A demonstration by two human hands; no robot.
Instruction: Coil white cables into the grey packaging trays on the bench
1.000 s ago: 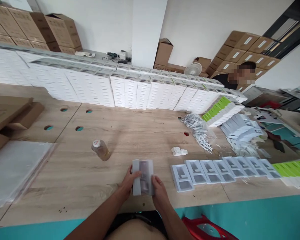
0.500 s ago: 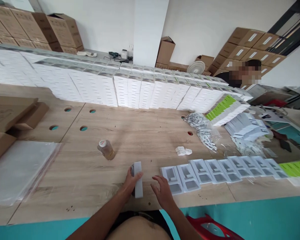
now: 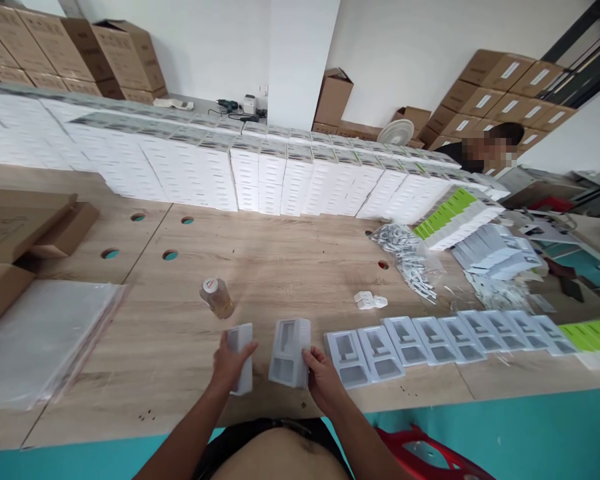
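Note:
My left hand [image 3: 229, 365] grips a pale plastic tray piece [image 3: 245, 357] tilted up on edge, thumb across its near side; whether it is one tray or several nested is unclear. To its right, my right hand [image 3: 324, 380] pinches the right edge of another white plastic insert tray [image 3: 284, 368], whose two compartments face up. Just beyond my right hand begins a row of similar insert trays [image 3: 355, 377] lying side by side, running right. A clear jar with a white lid [image 3: 219, 299] stands beyond my left hand.
Stacked white boxes [image 3: 260, 177] form a long wall at the back. White cables [image 3: 405, 260] and small white adapters [image 3: 367, 301] lie to the right. Clear plastic bags [image 3: 55, 340] and an open carton [image 3: 25, 227] are at left. Another person [image 3: 480, 150] is behind the boxes.
My left hand has moved left with its tray piece. My right hand, empty and apart before, now holds a separate insert tray between my left hand and the row.

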